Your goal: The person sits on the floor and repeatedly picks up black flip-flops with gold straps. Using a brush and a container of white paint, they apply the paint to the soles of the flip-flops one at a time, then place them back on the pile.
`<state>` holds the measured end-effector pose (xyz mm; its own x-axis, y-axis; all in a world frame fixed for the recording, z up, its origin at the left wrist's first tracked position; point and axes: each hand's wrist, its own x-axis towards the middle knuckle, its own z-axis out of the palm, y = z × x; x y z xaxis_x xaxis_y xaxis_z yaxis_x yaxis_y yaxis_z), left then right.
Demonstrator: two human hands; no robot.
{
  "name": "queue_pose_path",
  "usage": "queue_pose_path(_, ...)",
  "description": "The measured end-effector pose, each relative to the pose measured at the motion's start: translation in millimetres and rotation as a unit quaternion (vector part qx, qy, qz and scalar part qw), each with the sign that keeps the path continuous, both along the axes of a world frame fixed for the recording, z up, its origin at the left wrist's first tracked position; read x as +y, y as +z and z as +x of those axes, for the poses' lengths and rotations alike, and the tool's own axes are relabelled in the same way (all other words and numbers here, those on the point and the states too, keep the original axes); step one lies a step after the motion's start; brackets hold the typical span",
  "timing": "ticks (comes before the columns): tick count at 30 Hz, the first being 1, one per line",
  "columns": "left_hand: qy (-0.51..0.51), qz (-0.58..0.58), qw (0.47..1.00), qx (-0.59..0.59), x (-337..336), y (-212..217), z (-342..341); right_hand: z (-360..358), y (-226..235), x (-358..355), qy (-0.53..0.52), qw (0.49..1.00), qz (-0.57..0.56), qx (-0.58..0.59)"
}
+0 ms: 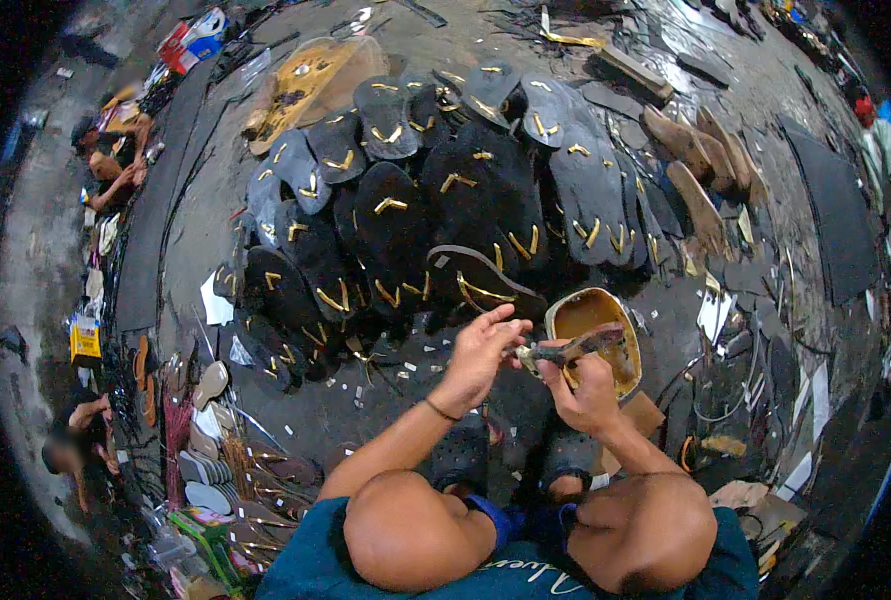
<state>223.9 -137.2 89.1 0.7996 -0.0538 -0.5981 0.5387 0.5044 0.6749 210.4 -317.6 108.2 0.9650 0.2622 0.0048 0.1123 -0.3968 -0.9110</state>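
My right hand (588, 392) is closed round a brown, crusted brush (594, 340) and holds it over the near left rim of a tub (627, 384). The tub holds a yellow-brown, glue-like liquid. The pale, caked tip of the brush points left toward my left hand (481, 350). My left fingertips are drawn together beside that tip; anything between them is too small to make out. Just beyond my left hand, a dark sandal sole (481, 277) with a gold strap leans against a large heap of black flip-flops (391, 215) with gold straps.
Wooden shoe lasts (701, 160) lie to the far right, near a dark sheet (828, 210). A stained board (316, 85) lies behind the heap. Stacked soles (208, 470) and straps sit at left. Two other people (116, 165) work along the left side.
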Motion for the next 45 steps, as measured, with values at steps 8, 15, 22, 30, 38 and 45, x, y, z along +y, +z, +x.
queue_pose_path(8,0.132,0.063,0.989,-0.024,-4,-48,12,-4,18,-26,-0.108,0.994,0.017,-0.03)
queue_pose_path(15,0.091,0.216,0.971,-0.055,49,-19,-58,3,16,-46,-0.18,0.977,-0.027,-0.115)
queue_pose_path(22,0.167,0.207,0.962,-0.068,171,59,-41,1,12,-24,-0.116,0.992,-0.015,-0.046)
queue_pose_path(30,0.239,0.337,0.908,-0.076,267,12,-28,-4,12,-13,-0.091,0.995,0.044,0.023)
queue_pose_path(38,0.235,0.152,0.96,-0.022,184,-63,-165,5,3,-10,-0.068,0.997,-0.038,-0.006)
queue_pose_path(45,0.141,0.402,0.902,-0.07,143,-117,-249,4,11,19,-0.034,0.999,-0.014,0.026)
